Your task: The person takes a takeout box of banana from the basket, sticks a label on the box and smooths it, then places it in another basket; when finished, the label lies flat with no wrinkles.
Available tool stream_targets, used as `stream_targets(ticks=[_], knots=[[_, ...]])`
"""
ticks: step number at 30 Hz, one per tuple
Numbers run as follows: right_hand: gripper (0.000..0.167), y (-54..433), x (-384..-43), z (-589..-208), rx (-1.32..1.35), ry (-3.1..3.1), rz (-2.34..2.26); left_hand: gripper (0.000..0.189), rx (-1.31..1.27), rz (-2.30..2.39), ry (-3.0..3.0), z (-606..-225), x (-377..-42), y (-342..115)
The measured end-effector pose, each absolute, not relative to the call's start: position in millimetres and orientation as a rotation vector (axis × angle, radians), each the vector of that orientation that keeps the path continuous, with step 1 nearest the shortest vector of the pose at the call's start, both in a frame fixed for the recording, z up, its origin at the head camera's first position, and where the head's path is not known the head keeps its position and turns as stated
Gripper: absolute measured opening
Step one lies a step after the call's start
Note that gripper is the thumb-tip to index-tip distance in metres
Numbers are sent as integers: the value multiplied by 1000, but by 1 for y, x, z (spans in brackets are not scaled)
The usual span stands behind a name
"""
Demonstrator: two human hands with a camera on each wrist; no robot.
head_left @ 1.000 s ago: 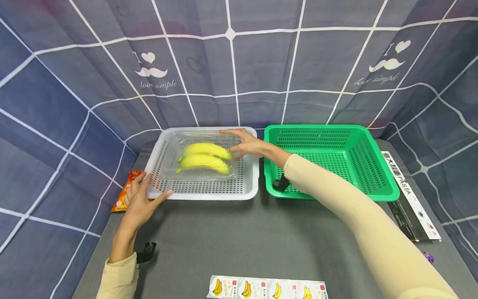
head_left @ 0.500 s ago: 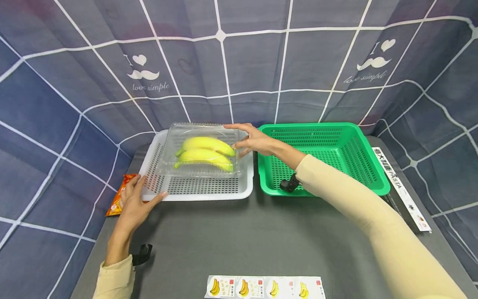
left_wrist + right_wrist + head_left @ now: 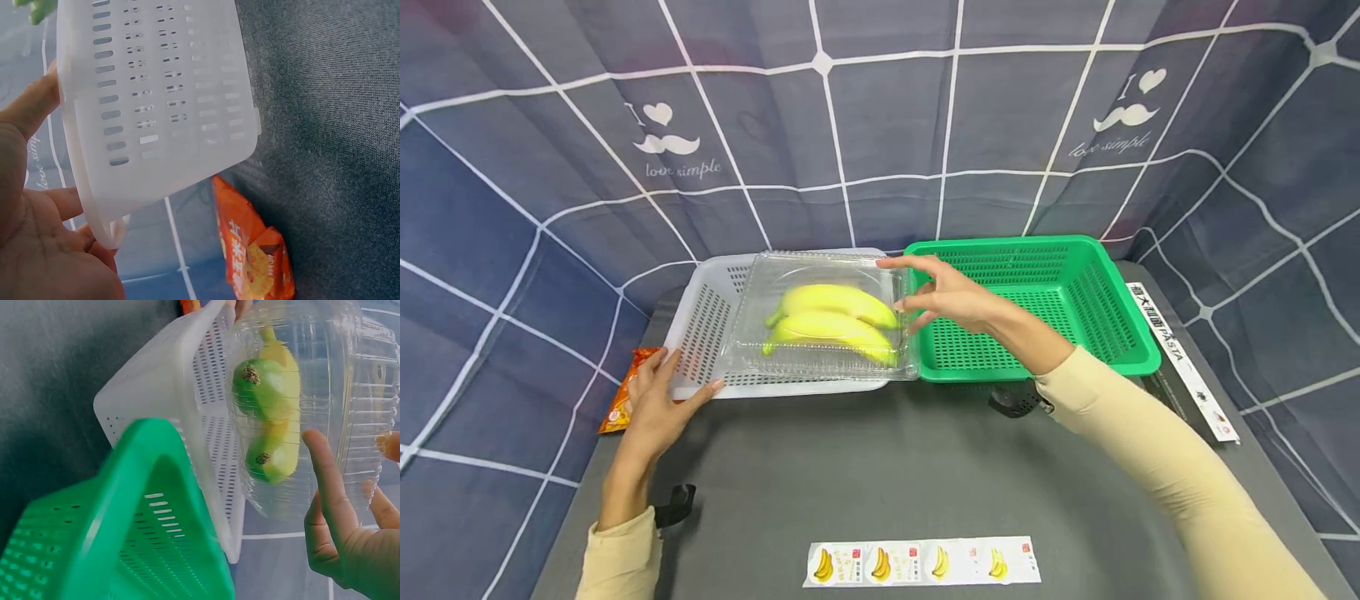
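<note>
My right hand [image 3: 951,292] holds a clear plastic clamshell box [image 3: 816,268] by its right end, fingers spread along the ridged edge. Two yellow bananas [image 3: 831,321] with green tips lie inside it. The box hangs tilted above the white basket [image 3: 696,342], reaching over that basket's right rim. At the basket's front left corner my left hand [image 3: 653,408] grips the rim; the left wrist view shows the thumb [image 3: 39,103] on one side and other fingers around the corner. Whether the box's catch is fastened I cannot tell.
A green basket [image 3: 1108,304] stands right of the white one. An orange snack bag [image 3: 619,407] lies beyond my left hand. At the right edge lies a pasta box [image 3: 1183,362]. A strip of banana stickers [image 3: 921,562] lies near the front.
The clamshell box has risen from the white basket's floor and shifted right in my right hand. My left hand keeps its place at the basket corner.
</note>
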State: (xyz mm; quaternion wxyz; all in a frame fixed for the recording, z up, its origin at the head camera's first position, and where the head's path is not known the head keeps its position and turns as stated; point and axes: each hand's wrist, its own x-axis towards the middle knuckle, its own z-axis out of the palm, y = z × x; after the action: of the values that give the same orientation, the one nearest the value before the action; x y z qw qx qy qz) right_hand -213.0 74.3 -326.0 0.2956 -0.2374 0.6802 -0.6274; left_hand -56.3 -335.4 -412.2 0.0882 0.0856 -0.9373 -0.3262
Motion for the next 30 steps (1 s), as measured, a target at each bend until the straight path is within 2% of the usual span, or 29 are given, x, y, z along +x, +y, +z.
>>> stream_targets(ticks=[17,30], knots=[[64,116,-164,-344,-619,1831,-1733,87,261,-955,-2814,-414,-57,-339],[61,140,-88,-373,-753,2003,-1666,88,246,-974,-2833,-414,-64,-339]])
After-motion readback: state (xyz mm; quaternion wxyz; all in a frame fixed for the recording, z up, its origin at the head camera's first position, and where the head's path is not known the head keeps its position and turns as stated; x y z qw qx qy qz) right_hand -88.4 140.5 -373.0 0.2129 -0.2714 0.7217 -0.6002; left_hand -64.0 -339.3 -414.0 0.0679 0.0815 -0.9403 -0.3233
